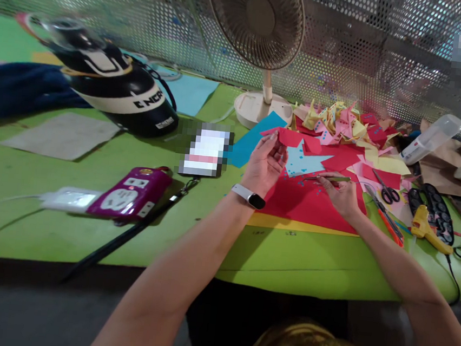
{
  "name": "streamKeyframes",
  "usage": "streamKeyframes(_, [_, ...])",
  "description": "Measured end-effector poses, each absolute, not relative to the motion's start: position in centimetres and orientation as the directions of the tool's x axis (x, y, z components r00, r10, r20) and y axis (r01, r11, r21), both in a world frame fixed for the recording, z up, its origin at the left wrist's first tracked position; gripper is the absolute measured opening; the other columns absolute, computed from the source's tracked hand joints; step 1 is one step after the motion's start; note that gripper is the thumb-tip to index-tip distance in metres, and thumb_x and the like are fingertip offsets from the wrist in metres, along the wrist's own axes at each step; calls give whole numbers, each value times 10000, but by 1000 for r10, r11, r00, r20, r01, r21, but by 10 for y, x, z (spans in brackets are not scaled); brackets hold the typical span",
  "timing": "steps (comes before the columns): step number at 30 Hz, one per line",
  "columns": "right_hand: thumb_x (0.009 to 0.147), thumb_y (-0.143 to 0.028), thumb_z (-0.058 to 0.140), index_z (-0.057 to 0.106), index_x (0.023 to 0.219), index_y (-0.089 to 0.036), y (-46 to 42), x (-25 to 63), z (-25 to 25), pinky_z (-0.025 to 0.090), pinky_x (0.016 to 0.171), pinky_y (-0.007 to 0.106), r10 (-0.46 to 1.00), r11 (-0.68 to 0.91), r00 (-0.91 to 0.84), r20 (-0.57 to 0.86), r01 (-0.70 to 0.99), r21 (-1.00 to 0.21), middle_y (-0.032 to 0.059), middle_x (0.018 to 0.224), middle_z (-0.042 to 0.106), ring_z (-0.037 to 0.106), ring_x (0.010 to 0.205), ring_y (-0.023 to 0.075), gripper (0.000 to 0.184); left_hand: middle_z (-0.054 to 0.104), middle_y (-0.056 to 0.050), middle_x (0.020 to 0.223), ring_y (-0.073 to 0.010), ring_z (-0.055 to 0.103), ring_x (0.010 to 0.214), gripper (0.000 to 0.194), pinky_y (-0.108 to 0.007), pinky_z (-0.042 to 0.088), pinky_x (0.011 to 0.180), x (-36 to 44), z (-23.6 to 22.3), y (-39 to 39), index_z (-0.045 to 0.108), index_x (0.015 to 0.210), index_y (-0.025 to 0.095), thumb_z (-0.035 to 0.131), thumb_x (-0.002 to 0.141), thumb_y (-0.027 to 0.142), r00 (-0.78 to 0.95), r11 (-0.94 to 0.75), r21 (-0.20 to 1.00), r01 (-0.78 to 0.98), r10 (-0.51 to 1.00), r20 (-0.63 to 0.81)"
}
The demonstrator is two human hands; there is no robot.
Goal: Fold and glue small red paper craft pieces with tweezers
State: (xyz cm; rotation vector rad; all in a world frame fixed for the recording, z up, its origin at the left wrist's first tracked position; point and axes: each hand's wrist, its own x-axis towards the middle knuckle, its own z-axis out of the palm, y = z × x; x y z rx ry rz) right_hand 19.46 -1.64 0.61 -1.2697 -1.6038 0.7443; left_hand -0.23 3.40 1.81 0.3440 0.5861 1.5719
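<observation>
My left hand (pixel 264 162) is raised over a red paper sheet (pixel 309 202), its fingers pinched on a small red paper piece (pixel 289 138). A light blue paper star (pixel 305 161) lies just right of it on the red sheet. My right hand (pixel 340 192) rests on the sheet with its fingers closed around a thin greenish tool (pixel 331 178) that points left toward the star. A smartwatch (pixel 249 196) is on my left wrist.
On the green table (pixel 87 224) stand a desk fan (pixel 263 45), a black helmet (pixel 116 86) and a purple power strip (pixel 130 196). A heap of paper scraps (pixel 341 124), scissors (pixel 386 190), a yellow glue gun (pixel 429 230) and a plastic bottle (pixel 431 138) lie at the right.
</observation>
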Motion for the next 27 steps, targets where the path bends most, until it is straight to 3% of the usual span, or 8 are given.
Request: streamKeyframes(27, [842, -514, 626, 734, 812, -260, -14, 195, 0, 576, 710, 359, 928, 356, -55, 368, 423, -833, 36, 821, 744, 705, 768, 230, 278, 688, 47, 716, -80, 651, 638, 138, -184, 510, 644, -1, 23, 32, 627, 744, 217, 761, 766, 192, -78, 16, 544, -839, 986, -149])
